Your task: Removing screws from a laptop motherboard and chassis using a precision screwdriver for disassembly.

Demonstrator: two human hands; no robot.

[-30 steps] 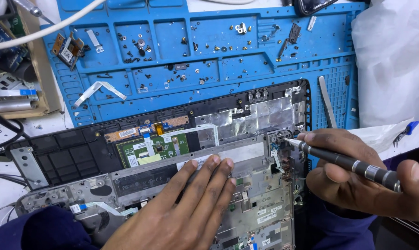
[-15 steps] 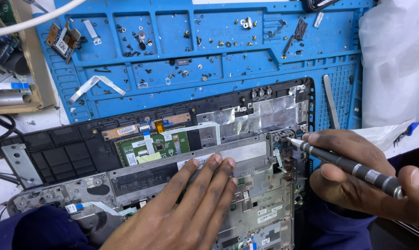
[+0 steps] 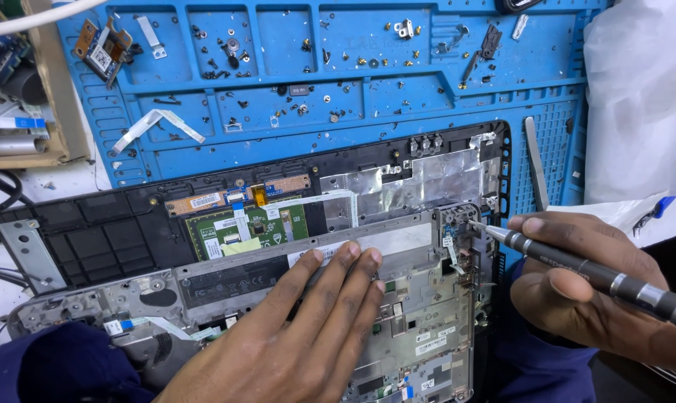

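Slippage worries me most: my right hand (image 3: 592,298), at the right edge of the frame, is closed around a dark precision screwdriver (image 3: 592,269) held at a shallow slant, and its tip meets a small corner bracket (image 3: 457,220) on the grey metal inner frame (image 3: 397,298) just right of centre. If the bit is not seated square, I judge it could skate off and gouge the nearby connectors or round the screw head; whether it sits in a screw at all is too small to tell. My left hand (image 3: 315,328) lies flat, fingers together and not gripping anything, pressing the frame down in the lower middle; if that pressure eased, the plate might lift or twist and tug the thin ribbon cable (image 3: 144,326) at the lower left. Any loosened screw could also drop into the open laptop base (image 3: 91,231) instead of the blue sorting mat (image 3: 338,142) across the top, already sprinkled with tiny screws. The frame itself is a stamped, pale grey sheet with many cut-outs and small white stickers, lying tilted across the black base. Behind it show a green circuit board (image 3: 256,227) and crinkled silver foil (image 3: 412,183). A pair of metal tweezers (image 3: 533,160) rests on the mat at the right.
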